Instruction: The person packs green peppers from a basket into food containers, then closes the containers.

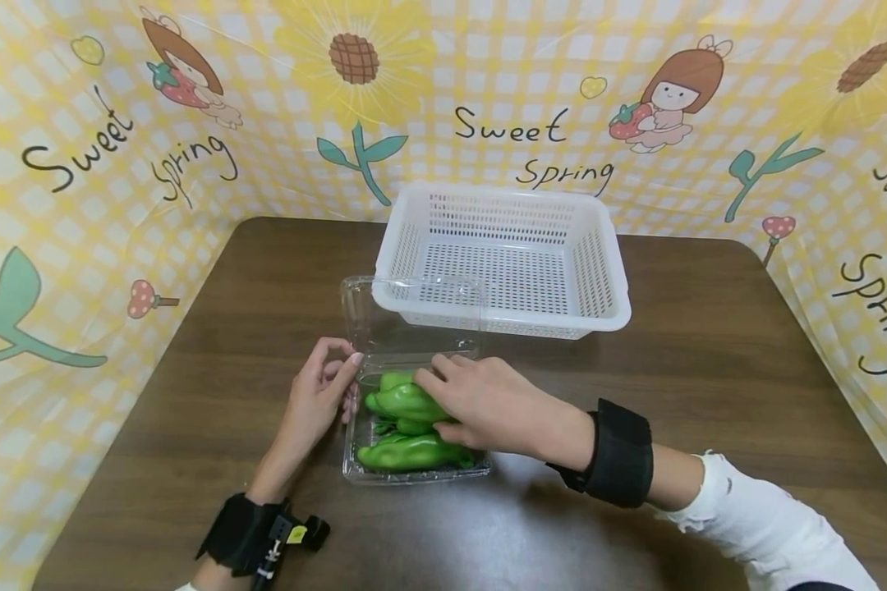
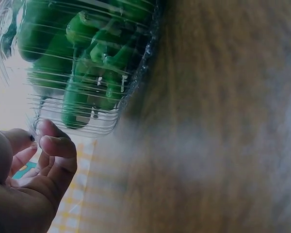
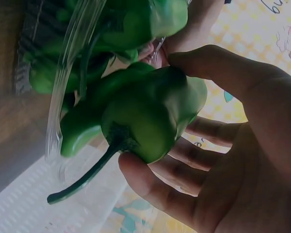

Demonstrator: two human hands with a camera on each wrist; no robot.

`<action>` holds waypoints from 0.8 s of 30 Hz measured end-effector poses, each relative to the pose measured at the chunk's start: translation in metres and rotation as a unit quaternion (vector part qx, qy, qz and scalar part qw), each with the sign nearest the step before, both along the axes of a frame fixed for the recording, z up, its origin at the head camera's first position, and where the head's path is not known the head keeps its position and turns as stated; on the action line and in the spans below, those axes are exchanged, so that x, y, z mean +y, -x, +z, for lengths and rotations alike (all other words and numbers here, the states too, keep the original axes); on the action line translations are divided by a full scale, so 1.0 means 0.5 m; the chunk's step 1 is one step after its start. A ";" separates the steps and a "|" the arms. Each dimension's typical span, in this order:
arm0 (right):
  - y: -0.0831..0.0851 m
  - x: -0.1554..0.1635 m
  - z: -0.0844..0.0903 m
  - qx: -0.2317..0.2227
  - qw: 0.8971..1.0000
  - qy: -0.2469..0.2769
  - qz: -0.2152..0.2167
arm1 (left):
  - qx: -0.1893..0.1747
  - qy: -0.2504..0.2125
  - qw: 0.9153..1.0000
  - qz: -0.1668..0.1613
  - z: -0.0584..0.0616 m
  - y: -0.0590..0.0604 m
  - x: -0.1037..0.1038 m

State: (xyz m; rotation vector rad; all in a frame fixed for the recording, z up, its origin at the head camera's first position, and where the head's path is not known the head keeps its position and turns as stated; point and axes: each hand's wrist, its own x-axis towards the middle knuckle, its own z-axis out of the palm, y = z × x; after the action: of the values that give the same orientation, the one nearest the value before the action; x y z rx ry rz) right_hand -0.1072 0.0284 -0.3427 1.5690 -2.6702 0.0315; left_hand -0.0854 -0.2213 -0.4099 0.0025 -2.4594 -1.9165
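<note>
Nearest, the right hand [image 1: 488,402] reaches over the clear plastic clamshell box [image 1: 414,472] and curls its thumb and fingers around the top green pepper [image 3: 150,114], stem [image 3: 82,179] pointing away from the palm, a grip that suits lifting it out. The other green peppers [image 1: 410,451] lie in the box beneath that hand. Beside it, the left hand [image 1: 318,402] pinches the box's left rim, likely to steady the light container on the desk [image 1: 710,369]. The box lid [image 1: 414,316] stands open just beyond the fingers. Past both hands sits a white perforated basket [image 1: 503,258], touching the lid.
</note>
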 end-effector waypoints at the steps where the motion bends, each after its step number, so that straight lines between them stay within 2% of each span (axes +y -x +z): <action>1: -0.002 -0.003 -0.002 0.002 1.000 -0.004 0.001 | -0.001 -0.001 1.000 0.001 0.000 0.000 0.000; 7: -0.009 -0.017 -0.016 0.015 1.000 -0.001 0.010 | -0.005 0.004 1.000 0.005 -0.003 0.001 0.000; 16: -0.009 -0.024 -0.022 0.012 1.000 -0.002 0.016 | 0.001 0.002 1.000 0.005 -0.049 0.018 -0.016; 24: -0.005 -0.023 -0.028 0.013 0.999 0.025 0.031 | 0.005 -0.005 1.000 0.004 -0.054 0.018 -0.017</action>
State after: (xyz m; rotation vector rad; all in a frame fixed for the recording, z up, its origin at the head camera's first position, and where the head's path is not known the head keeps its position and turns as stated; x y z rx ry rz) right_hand -0.1045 0.0172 -0.3568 1.6237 -2.5800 0.0785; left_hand -0.0945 -0.2296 -0.4369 0.0045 -2.4408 -1.9202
